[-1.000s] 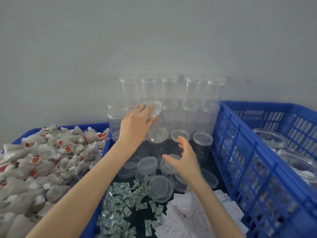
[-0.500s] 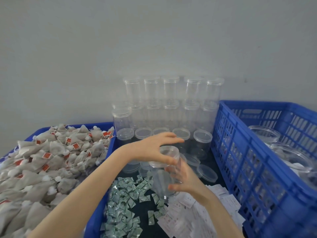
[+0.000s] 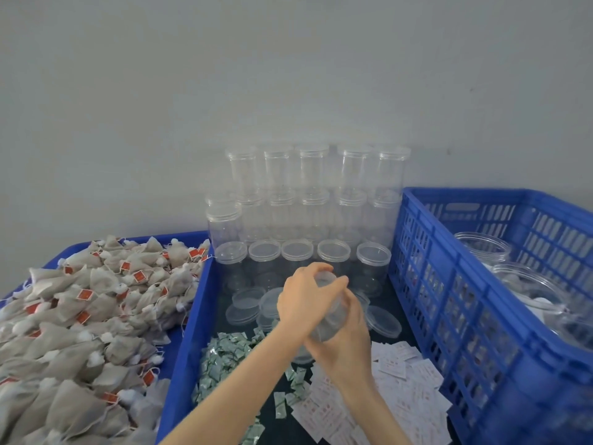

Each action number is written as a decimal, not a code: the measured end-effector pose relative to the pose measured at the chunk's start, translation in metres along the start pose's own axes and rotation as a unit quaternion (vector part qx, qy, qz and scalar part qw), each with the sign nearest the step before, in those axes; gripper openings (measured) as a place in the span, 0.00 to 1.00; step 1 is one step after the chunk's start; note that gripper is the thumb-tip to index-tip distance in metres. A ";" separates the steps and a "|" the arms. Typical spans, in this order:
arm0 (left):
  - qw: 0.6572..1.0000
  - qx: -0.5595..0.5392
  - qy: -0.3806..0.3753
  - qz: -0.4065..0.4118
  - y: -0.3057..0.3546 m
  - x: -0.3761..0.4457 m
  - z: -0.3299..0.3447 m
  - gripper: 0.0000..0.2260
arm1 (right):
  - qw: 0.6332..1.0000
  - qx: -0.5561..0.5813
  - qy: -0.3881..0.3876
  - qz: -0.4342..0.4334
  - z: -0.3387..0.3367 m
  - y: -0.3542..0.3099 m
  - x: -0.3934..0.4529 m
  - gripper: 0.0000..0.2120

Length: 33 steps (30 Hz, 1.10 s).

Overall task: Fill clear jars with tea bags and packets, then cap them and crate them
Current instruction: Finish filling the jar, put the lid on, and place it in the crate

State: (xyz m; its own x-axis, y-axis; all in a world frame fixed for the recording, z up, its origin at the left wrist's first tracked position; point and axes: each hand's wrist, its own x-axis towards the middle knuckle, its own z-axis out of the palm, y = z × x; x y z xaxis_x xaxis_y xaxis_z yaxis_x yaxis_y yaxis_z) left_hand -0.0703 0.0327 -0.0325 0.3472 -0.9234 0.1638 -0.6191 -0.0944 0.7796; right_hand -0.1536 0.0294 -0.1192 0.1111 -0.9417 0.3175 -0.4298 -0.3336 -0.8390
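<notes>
Clear plastic jar (image 3: 327,319) is being gripped by both hands: left hand (image 3: 305,300) fingers curling over its lid, right hand (image 3: 345,345) wrapping its body. Uncapping looks underway; filling from the tea bags (image 3: 86,316) should be coming next.

Tray (image 3: 179,358), left: holds tea bags (image 3: 80,316). Crate (image 3: 481,332), right: holds jars (image 3: 526,293). Between them: stacked jars (image 3: 314,200) at back against wall; loose lids (image 3: 247,305) before them; small packets (image 3: 224,358) nearer, left; paper packets (image 3: 404,390) nearer, right, beside crate.
</notes>
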 end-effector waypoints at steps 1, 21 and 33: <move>0.998 -0.029 -0.059 0.006 -0.001 0.002 -0.005 0.24 | 1.000 0.014 -0.001 0.004 -0.002 0.005 0.001 0.46; 0.876 0.309 -0.344 0.134 -0.016 0.012 -0.063 0.46 | 0.994 0.005 -0.093 -0.053 -0.006 0.016 -0.008 0.47; 0.866 0.315 -0.367 0.127 -0.015 0.008 -0.070 0.49 | 0.995 -0.013 -0.087 -0.040 -0.006 0.024 -0.013 0.50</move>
State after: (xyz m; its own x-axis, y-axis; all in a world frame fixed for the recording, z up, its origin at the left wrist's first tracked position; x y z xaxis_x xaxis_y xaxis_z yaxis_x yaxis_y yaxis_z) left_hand -0.0089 0.0532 -0.0009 -0.2554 -0.9099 -0.3270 -0.9513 0.1760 0.2533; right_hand -0.1710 0.0336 -0.1402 0.2983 -0.9061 0.3000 -0.4360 -0.4090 -0.8016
